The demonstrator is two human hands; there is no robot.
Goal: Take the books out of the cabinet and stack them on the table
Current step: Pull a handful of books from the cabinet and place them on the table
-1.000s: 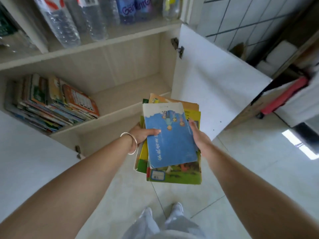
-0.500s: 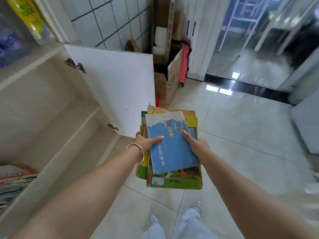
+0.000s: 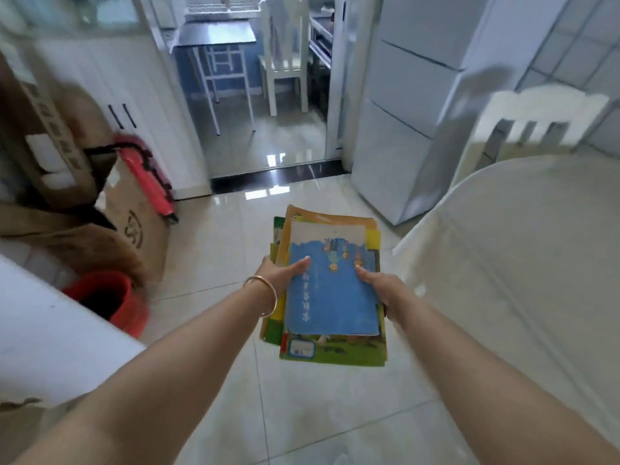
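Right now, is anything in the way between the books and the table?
Nothing visible is. Both hands hold the books over bare floor, and the table sits just to their right. A chair stands behind it, out of the way.

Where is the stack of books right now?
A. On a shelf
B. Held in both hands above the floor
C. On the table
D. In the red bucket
B: the left hand and right hand grip the sides of the books, with floor tiles below them; the table is off to the right, apart from them.
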